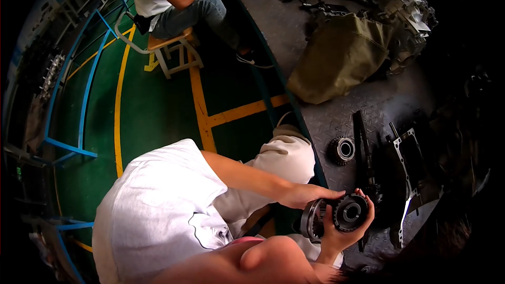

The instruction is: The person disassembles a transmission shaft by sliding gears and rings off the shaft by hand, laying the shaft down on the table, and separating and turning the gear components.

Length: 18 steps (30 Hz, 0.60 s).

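A dark toothed gear (351,212) with a round central bore is gripped by my right hand (335,237), its thumb on the near side and its fingers curled round the far rim. Just left of it, my left hand (304,195) holds a metal toothed cylinder (312,221) from above. One digit of that hand reaches to the gear's upper edge; its other fingers are mostly hidden. Above the hands on the metal table (336,121), a separate ring gear (343,150) lies beside a long dark shaft (364,144).
A flat metal housing frame (405,179) lies at the right. Farther up are a brown cloth (342,58) and a large metal assembly (402,8). Another person (181,0) sits on a stool (171,47) at the top. Blue metal frames (84,100) stand at the left.
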### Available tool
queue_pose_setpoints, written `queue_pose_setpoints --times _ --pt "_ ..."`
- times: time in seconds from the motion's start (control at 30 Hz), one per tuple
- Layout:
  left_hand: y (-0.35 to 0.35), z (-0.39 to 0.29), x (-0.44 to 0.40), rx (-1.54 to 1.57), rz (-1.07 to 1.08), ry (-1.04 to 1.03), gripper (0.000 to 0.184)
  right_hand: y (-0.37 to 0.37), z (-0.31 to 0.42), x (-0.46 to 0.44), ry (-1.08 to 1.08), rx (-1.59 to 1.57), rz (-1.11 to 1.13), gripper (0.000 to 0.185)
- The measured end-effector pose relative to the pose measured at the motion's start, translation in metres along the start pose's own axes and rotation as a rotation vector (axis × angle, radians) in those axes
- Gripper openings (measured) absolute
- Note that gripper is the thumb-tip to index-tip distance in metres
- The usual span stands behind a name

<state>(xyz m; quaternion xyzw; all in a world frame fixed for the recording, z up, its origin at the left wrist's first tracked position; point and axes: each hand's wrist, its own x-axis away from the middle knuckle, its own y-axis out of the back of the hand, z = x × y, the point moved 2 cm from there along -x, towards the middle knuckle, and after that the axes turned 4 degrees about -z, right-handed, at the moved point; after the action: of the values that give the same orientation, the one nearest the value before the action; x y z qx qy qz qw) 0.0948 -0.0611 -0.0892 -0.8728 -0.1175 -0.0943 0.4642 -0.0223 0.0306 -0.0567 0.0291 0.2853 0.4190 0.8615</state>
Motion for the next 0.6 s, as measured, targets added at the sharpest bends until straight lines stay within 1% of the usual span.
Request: queue_pose_setpoints --times 0.07,0.1,0.13,0.17,0.2,0.23,0.27,0.3,0.37,0.43,0.47,0.5,0.53,0.57,0.6 --pt "0.001 0.003 0.002 0.069 -0.019 0.045 0.053 0.001 0.000 0.000 -0.018 0.003 0.002 0.087" --pt "-0.001 0.001 0.004 0.074 -0.043 0.051 0.050 0.000 0.003 -0.002 -0.020 -0.031 0.025 0.087" --pt "0.001 -0.001 0.009 0.053 -0.025 0.042 0.048 -0.001 0.007 -0.002 -0.037 0.003 0.021 0.086" --pt "-0.001 -0.004 0.011 -0.004 -0.104 0.019 0.049 0.000 0.015 -0.005 0.010 0.108 0.069 0.083" --pt "0.000 -0.006 0.012 0.007 -0.041 -0.011 0.053 0.001 0.016 -0.004 0.005 0.144 0.101 0.082" --pt "0.018 0.000 0.008 0.005 0.120 0.020 0.059 0.001 0.013 -0.005 0.024 0.123 0.104 0.082" --pt "0.015 -0.002 0.011 -0.082 -0.039 0.045 0.068 0.000 0.007 -0.005 0.017 0.030 0.096 0.084" --pt "0.015 -0.003 0.011 -0.046 -0.033 0.031 0.068 0.001 0.002 -0.004 -0.023 -0.017 0.105 0.084" --pt "0.019 -0.001 0.012 0.025 0.052 -0.010 0.064 0.000 -0.002 -0.006 -0.011 -0.030 0.105 0.085" --pt "0.021 -0.002 0.013 -0.099 -0.005 -0.013 0.060 -0.002 0.000 -0.007 0.002 -0.019 0.109 0.087" --pt "0.016 -0.004 0.013 -0.100 0.000 -0.014 0.060 -0.002 -0.003 -0.006 -0.001 -0.022 0.126 0.090" --pt "0.013 -0.006 0.014 -0.050 -0.035 0.000 0.059 -0.003 -0.003 -0.006 0.001 -0.022 0.127 0.090" --pt "0.012 -0.007 0.015 -0.001 -0.073 0.013 0.058 -0.004 -0.004 -0.006 -0.043 -0.060 0.117 0.092" --pt "0.015 -0.005 0.015 -0.003 -0.076 0.014 0.058 -0.004 -0.005 -0.004 -0.089 -0.098 0.107 0.094" --pt "0.019 -0.003 0.013 -0.001 -0.030 0.007 0.057 -0.003 -0.004 -0.004 -0.095 -0.040 0.132 0.096"
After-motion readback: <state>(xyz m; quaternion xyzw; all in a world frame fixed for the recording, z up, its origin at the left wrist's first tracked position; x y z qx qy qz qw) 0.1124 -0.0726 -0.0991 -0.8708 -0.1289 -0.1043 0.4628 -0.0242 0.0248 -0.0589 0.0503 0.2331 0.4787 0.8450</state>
